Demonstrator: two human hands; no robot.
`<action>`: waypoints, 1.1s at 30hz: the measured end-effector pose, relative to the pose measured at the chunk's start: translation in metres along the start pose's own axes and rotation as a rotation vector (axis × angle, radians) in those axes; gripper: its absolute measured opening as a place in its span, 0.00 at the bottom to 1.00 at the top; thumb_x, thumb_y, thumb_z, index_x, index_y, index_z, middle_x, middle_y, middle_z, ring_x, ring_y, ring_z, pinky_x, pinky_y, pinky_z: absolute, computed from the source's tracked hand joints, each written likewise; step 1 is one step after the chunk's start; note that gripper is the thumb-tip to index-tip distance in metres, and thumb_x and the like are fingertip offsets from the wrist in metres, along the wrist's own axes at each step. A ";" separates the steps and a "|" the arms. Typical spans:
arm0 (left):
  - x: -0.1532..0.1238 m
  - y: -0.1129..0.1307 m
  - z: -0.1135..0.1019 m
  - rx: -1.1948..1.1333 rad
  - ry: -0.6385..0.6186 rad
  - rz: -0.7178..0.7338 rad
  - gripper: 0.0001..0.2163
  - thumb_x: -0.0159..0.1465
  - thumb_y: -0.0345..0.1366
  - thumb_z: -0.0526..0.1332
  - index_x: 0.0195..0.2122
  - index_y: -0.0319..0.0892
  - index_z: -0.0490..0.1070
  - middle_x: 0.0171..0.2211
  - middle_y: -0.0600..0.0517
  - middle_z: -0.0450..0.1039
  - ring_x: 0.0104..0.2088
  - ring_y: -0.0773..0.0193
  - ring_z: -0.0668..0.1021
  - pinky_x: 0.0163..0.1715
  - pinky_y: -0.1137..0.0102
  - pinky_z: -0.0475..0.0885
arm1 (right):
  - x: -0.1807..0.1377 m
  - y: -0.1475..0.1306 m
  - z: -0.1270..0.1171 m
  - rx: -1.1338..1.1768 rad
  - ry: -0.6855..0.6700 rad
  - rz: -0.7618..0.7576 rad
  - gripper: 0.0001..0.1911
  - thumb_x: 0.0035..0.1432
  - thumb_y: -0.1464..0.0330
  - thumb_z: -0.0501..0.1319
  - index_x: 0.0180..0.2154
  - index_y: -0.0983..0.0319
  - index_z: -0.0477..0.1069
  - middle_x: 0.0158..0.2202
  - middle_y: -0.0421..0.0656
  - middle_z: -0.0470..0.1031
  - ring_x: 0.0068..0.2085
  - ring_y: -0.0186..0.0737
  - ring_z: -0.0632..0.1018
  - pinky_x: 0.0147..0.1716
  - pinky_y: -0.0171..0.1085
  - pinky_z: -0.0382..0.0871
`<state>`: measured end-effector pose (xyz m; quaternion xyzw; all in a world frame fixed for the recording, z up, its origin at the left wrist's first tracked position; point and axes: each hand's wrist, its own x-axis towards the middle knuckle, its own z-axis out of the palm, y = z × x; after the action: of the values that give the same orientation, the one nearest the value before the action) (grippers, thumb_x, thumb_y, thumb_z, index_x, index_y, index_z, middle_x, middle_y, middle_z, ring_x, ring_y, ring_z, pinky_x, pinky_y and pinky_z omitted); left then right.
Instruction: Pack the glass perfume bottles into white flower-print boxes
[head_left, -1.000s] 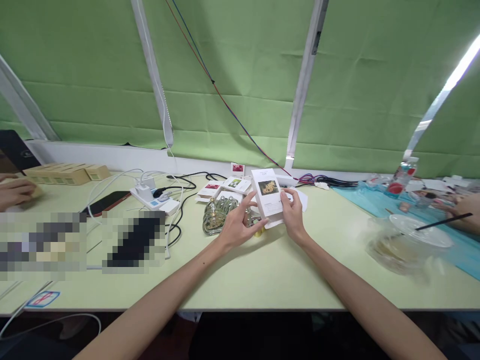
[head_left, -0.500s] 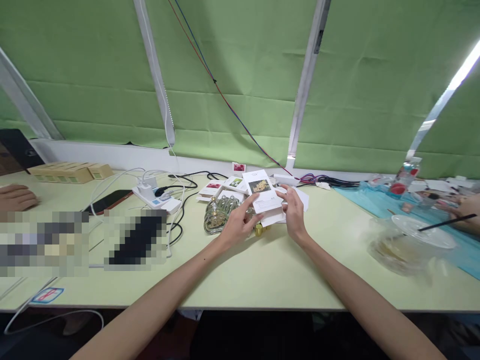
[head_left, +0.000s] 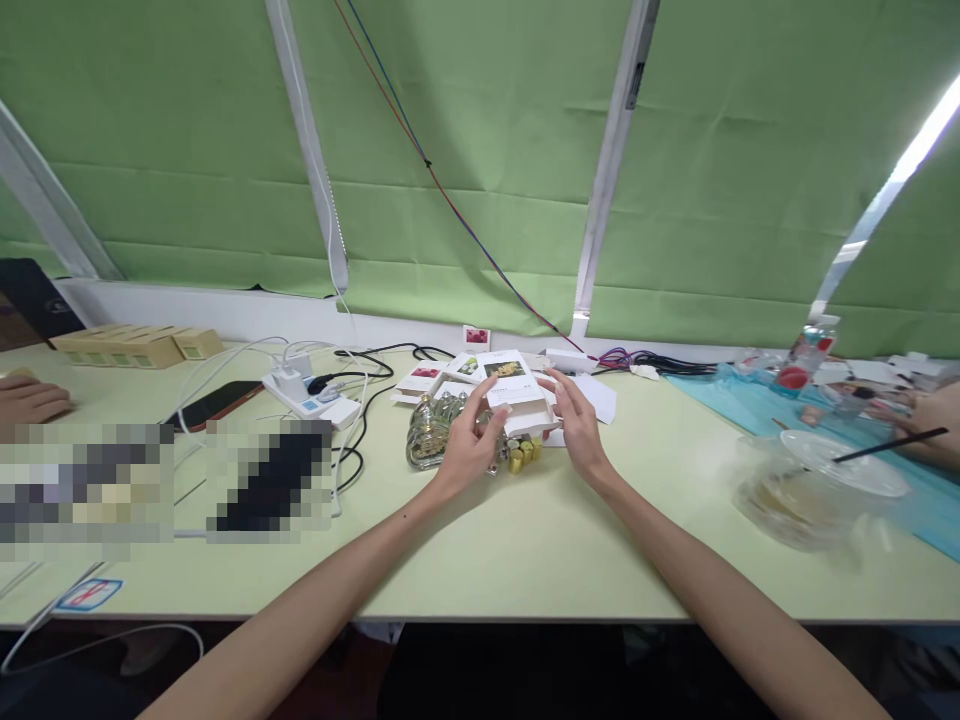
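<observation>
A small white cardboard box printed with a yellow flower picture is between my hands, its open end with a flap facing me. My left hand grips its left side, thumb near the lower edge and fingers on top. On the right side, my right hand holds the box with its fingertips. Just below it are several gold caps. Left of my left hand lie clear glass bottles in a cluster. Other flower-printed boxes lie behind them, partly hidden.
A white power strip with cables stands to the left, near a phone and yellow boxes. At right are a lidded plastic bowl, a blue plastic sheet and a bottle. Other people's hands show at both edges.
The box has tipped flatter and its open end has turned toward me. The gold caps beneath show more. My right hand's fingers have shifted along the box's right edge.
</observation>
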<state>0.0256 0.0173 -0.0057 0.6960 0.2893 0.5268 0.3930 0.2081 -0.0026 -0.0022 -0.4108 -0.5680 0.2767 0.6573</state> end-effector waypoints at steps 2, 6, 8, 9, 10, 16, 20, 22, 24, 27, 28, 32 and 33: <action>0.000 0.000 0.000 -0.012 0.015 0.001 0.30 0.68 0.52 0.59 0.68 0.50 0.55 0.45 0.47 0.75 0.14 0.78 0.64 0.11 0.76 0.62 | 0.001 0.001 0.000 0.008 -0.031 0.011 0.30 0.66 0.50 0.53 0.64 0.55 0.65 0.59 0.51 0.72 0.36 0.38 0.78 0.20 0.32 0.74; 0.001 0.002 0.000 -0.030 0.034 -0.002 0.28 0.68 0.52 0.58 0.66 0.49 0.57 0.45 0.47 0.76 0.13 0.77 0.67 0.10 0.76 0.63 | 0.003 0.005 0.000 -0.039 -0.067 -0.018 0.31 0.67 0.49 0.52 0.65 0.55 0.63 0.61 0.52 0.68 0.39 0.39 0.78 0.22 0.34 0.76; 0.002 0.002 -0.001 -0.033 0.033 -0.006 0.27 0.68 0.52 0.58 0.65 0.48 0.58 0.44 0.47 0.76 0.13 0.76 0.68 0.10 0.76 0.63 | 0.003 0.006 0.000 -0.102 -0.094 -0.067 0.30 0.69 0.50 0.50 0.66 0.55 0.63 0.59 0.51 0.70 0.40 0.40 0.79 0.26 0.36 0.78; 0.002 0.002 -0.001 -0.033 0.030 -0.009 0.27 0.68 0.52 0.58 0.64 0.47 0.59 0.42 0.48 0.77 0.13 0.76 0.68 0.10 0.76 0.63 | 0.003 0.006 0.000 -0.143 -0.102 -0.099 0.30 0.69 0.50 0.48 0.65 0.55 0.63 0.57 0.50 0.72 0.41 0.41 0.79 0.29 0.38 0.79; 0.003 0.002 -0.001 -0.033 0.027 -0.012 0.27 0.68 0.52 0.58 0.65 0.47 0.59 0.40 0.49 0.77 0.13 0.75 0.69 0.10 0.76 0.62 | 0.003 0.005 0.000 -0.185 -0.105 -0.133 0.29 0.70 0.50 0.48 0.65 0.55 0.64 0.56 0.49 0.74 0.42 0.42 0.79 0.33 0.40 0.80; 0.003 0.003 -0.004 -0.048 -0.013 -0.041 0.29 0.67 0.52 0.60 0.66 0.46 0.60 0.33 0.53 0.74 0.13 0.74 0.70 0.10 0.76 0.63 | 0.001 -0.004 -0.003 -0.222 -0.122 -0.199 0.29 0.69 0.49 0.48 0.61 0.57 0.70 0.55 0.46 0.76 0.54 0.48 0.76 0.51 0.45 0.74; 0.002 0.003 -0.004 -0.042 -0.036 -0.037 0.30 0.67 0.51 0.60 0.67 0.45 0.59 0.34 0.51 0.76 0.14 0.74 0.69 0.11 0.77 0.65 | 0.002 -0.003 -0.005 -0.170 -0.140 -0.153 0.29 0.69 0.48 0.49 0.60 0.58 0.71 0.56 0.46 0.75 0.54 0.49 0.76 0.52 0.45 0.73; 0.002 0.002 -0.004 -0.038 -0.037 -0.029 0.31 0.67 0.50 0.61 0.68 0.46 0.56 0.39 0.49 0.77 0.14 0.75 0.69 0.12 0.77 0.65 | 0.002 -0.001 -0.006 -0.155 -0.138 -0.139 0.29 0.69 0.49 0.49 0.60 0.57 0.70 0.54 0.47 0.76 0.52 0.49 0.76 0.49 0.45 0.73; 0.002 0.001 -0.004 -0.038 -0.035 -0.024 0.31 0.66 0.49 0.62 0.68 0.48 0.56 0.44 0.47 0.77 0.14 0.77 0.69 0.11 0.78 0.64 | 0.002 0.000 -0.006 -0.147 -0.140 -0.126 0.28 0.69 0.49 0.49 0.60 0.57 0.70 0.51 0.47 0.77 0.49 0.48 0.77 0.46 0.45 0.74; 0.002 -0.001 -0.004 -0.042 -0.036 -0.018 0.29 0.66 0.49 0.63 0.65 0.47 0.59 0.44 0.47 0.76 0.14 0.77 0.69 0.11 0.78 0.64 | 0.001 0.000 -0.006 -0.128 -0.141 -0.106 0.27 0.68 0.49 0.50 0.60 0.56 0.68 0.48 0.46 0.77 0.42 0.46 0.78 0.40 0.43 0.75; 0.003 -0.001 -0.004 -0.042 -0.041 -0.017 0.27 0.66 0.49 0.63 0.63 0.46 0.61 0.43 0.48 0.75 0.14 0.77 0.69 0.11 0.78 0.64 | 0.001 0.000 -0.006 -0.110 -0.143 -0.095 0.27 0.68 0.49 0.50 0.60 0.55 0.68 0.47 0.46 0.76 0.39 0.44 0.78 0.37 0.42 0.75; 0.003 -0.001 -0.005 -0.037 -0.073 -0.014 0.25 0.65 0.49 0.63 0.61 0.45 0.66 0.39 0.51 0.72 0.15 0.78 0.68 0.12 0.78 0.64 | 0.000 -0.001 -0.006 -0.009 -0.160 -0.045 0.26 0.67 0.50 0.53 0.59 0.55 0.66 0.40 0.44 0.75 0.29 0.39 0.73 0.26 0.38 0.72; 0.003 -0.001 -0.005 -0.035 -0.078 -0.018 0.25 0.65 0.48 0.63 0.61 0.45 0.66 0.39 0.52 0.72 0.15 0.78 0.68 0.13 0.79 0.64 | -0.001 -0.001 -0.006 0.007 -0.162 -0.040 0.26 0.67 0.50 0.53 0.59 0.56 0.65 0.38 0.44 0.74 0.29 0.39 0.73 0.25 0.38 0.72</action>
<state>0.0214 0.0211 -0.0044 0.7065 0.2705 0.5007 0.4207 0.2137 -0.0048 -0.0017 -0.3732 -0.6265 0.2978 0.6161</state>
